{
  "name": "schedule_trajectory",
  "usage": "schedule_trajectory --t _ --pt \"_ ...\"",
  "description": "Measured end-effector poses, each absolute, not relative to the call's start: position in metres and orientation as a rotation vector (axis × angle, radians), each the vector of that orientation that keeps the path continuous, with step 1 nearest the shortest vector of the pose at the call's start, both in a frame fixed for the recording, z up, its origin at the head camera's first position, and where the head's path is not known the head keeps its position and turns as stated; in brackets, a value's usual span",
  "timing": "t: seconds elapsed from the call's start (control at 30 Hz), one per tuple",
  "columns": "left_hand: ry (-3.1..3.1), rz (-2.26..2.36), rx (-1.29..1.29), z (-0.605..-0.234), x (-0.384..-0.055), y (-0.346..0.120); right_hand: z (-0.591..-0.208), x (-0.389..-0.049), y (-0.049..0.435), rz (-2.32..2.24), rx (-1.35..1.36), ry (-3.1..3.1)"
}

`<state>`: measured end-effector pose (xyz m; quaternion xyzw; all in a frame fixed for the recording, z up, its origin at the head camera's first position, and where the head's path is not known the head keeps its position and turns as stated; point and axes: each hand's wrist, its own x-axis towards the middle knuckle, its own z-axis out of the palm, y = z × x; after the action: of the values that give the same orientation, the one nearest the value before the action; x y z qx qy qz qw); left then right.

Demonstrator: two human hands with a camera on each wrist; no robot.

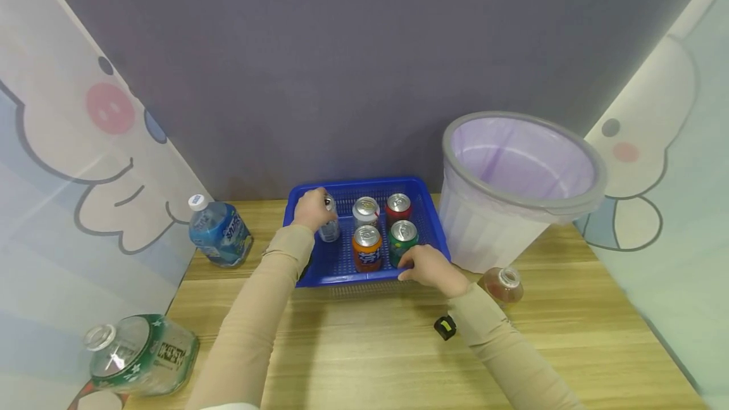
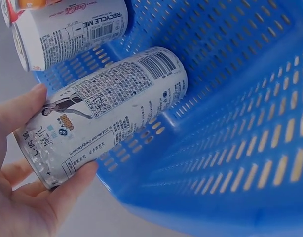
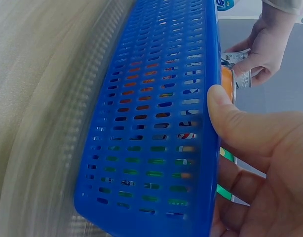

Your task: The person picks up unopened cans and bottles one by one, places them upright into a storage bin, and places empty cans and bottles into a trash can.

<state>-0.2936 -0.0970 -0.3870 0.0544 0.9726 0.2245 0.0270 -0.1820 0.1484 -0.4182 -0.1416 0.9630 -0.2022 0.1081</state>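
My left hand (image 1: 311,209) grips the upper end of a tall white energy drink can (image 2: 112,106), thumb on one side and fingers on the other. Its lower end is inside the blue perforated plastic basket (image 1: 336,279), at the left. My right hand (image 1: 429,266) holds the basket's front rim near the right corner, with the thumb (image 3: 221,101) outside and the fingers inside. Beside those fingers stands a green can (image 1: 402,245). An orange can (image 1: 367,253), a white Coca-Cola can (image 1: 365,209) and a red can (image 1: 398,209) also stand in the basket.
Right of the basket stands a lined white bin (image 1: 490,226) with a grey rim. An open bottle (image 1: 501,286) is by my right forearm, near a small black object (image 1: 445,327). At the left are a blue-labelled bottle (image 1: 221,233) and a large clear bottle (image 1: 145,356) on the wooden table (image 1: 353,359).
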Motion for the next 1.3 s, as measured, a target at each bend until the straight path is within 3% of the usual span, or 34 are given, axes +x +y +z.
schedule_trajectory --t 1.3 --pt "3.002 0.647 0.118 -0.388 -0.285 -0.101 -0.417 -0.18 0.147 -0.579 -0.426 2.851"
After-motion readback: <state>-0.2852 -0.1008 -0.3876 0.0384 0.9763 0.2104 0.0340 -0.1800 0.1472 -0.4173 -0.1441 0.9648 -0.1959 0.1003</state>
